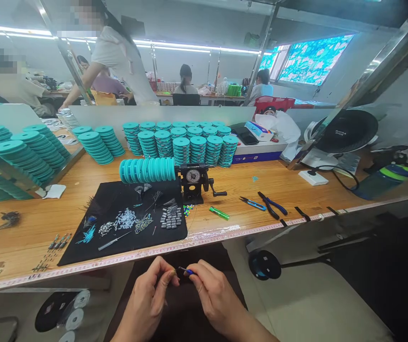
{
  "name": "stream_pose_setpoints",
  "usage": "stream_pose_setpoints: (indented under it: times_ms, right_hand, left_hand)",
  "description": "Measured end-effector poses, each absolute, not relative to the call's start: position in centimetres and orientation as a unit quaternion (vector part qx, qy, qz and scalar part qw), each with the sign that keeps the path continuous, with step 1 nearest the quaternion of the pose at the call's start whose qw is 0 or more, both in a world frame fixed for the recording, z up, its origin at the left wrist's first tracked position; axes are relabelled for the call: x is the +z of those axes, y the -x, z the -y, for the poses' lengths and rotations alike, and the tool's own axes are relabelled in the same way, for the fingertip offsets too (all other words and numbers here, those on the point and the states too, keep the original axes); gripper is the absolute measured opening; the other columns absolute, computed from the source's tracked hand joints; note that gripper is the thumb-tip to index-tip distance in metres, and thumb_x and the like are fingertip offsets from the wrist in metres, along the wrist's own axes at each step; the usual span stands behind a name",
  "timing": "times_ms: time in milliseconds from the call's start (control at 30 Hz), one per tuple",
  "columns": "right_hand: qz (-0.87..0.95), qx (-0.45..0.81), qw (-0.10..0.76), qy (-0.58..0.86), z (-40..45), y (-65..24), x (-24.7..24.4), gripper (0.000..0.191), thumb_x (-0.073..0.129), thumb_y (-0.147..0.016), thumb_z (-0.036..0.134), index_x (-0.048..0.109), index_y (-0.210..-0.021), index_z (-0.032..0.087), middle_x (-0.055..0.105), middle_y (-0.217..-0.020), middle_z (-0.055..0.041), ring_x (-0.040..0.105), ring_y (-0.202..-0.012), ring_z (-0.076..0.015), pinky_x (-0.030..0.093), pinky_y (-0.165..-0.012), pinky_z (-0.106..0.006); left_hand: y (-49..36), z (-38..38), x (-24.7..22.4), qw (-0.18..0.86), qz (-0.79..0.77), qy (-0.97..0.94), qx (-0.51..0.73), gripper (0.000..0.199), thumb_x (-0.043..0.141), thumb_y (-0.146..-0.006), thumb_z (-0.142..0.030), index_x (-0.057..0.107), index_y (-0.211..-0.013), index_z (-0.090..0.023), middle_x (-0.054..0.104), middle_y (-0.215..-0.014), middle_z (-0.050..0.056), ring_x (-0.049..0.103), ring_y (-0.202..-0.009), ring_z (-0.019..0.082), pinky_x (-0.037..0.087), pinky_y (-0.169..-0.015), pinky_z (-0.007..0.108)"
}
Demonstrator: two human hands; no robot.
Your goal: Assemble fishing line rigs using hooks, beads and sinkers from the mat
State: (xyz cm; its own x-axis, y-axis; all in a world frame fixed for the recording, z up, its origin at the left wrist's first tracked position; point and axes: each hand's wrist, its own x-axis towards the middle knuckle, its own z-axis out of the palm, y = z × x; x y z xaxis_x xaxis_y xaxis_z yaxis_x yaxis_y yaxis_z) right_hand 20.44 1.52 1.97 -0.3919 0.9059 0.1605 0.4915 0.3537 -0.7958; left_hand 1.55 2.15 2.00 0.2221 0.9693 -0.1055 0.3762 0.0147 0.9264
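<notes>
The left hand (146, 300) and the right hand (215, 295) are up close together, just past the edge of the table. The left hand pinches a tiny thing (173, 272) between its thumb and finger, but it is too small to tell what it is. The right hand pinches a little blue stick (186, 270) with its thumb and finger, and the stick sits between the two hands. Next comes the wood table (232, 187), with a tape measure (204, 244) along its edge. On the table lies a black mat (168, 237) with small metal bits (171, 217) and blue feathers (87, 235) on it. To the right are a green tube (219, 213) and two pairs of pliers (270, 205). Past the mat sits a small machine with a round dial (193, 175), and a row of teal spools (147, 170) is on its rod. Behind that stand many stacks of teal spools (197, 148). Far off, other people (186, 83) sit at tables, and one person (118, 61) stands.
</notes>
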Motion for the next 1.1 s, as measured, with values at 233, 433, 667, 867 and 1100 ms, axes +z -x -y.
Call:
stream_pose_setpoints:
  times_ms: [233, 433, 667, 867, 1100]
  right_hand:
    - [0.743, 0.311, 0.326, 0.495, -0.6, -20.5, 0.3, 0.031, 0.040, -0.099, 0.016, 0.047, -0.129, 0.020, 0.064, -0.116, -0.0093, 0.062, -0.101, -0.0228, 0.049, -0.086, -0.034]
    - [0.753, 0.325, 0.335, 0.464, -0.2, -20.5, 1.3, 0.024, 0.038, -0.098, 0.015, 0.056, -0.114, 0.022, 0.066, -0.101, -0.0062, 0.063, -0.088, -0.0206, 0.048, -0.077, -0.031]
    - [0.673, 0.452, 0.363, 0.459, 0.2, -20.7, 3.0, 0.023, 0.046, -0.097, 0.015, 0.061, -0.112, 0.026, 0.066, -0.098, 0.0000, 0.060, -0.085, -0.0148, 0.045, -0.079, -0.024]
    - [0.628, 0.487, 0.364, 0.486, 0.2, -20.7, 2.7, 0.020, 0.047, -0.099, 0.026, 0.060, -0.114, 0.026, 0.061, -0.079, 0.0029, 0.052, -0.067, -0.0130, 0.042, -0.064, -0.023]
    - [0.683, 0.408, 0.396, 0.458, 0.4, -20.6, 2.5, 0.028, 0.043, -0.099, 0.017, 0.059, -0.119, 0.028, 0.066, -0.112, -0.0012, 0.060, -0.102, -0.0157, 0.044, -0.089, -0.024]
  left_hand:
    - [-0.7, -1.7, 1.6, 0.253, -0.573, -0.732, 0.268, 0.032, 0.052, -0.092, -0.029, 0.056, -0.124, -0.028, 0.058, -0.135, 0.008, 0.063, -0.115, 0.029, 0.058, -0.084, 0.039]
    - [-2.0, -1.2, 3.1, 0.318, -0.523, -0.732, 0.300, 0.041, 0.042, -0.095, -0.022, 0.042, -0.136, -0.028, 0.064, -0.126, 0.009, 0.071, -0.068, 0.016, 0.059, -0.069, 0.029]
    - [-3.4, -1.0, 3.0, 0.353, -0.535, -0.707, 0.300, 0.012, 0.043, -0.096, -0.029, 0.053, -0.094, -0.023, 0.065, -0.073, -0.001, 0.062, -0.057, 0.015, 0.048, -0.053, 0.023]
    - [-2.9, -0.9, 3.5, 0.303, -0.540, -0.739, 0.265, 0.015, 0.041, -0.094, -0.024, 0.052, -0.085, -0.023, 0.058, -0.065, -0.003, 0.052, -0.048, 0.014, 0.042, -0.048, 0.023]
    - [-1.9, -1.2, 3.8, 0.342, -0.534, -0.707, 0.313, 0.034, 0.042, -0.095, -0.026, 0.043, -0.129, -0.024, 0.058, -0.069, -0.004, 0.059, -0.053, 0.015, 0.051, -0.056, 0.025]
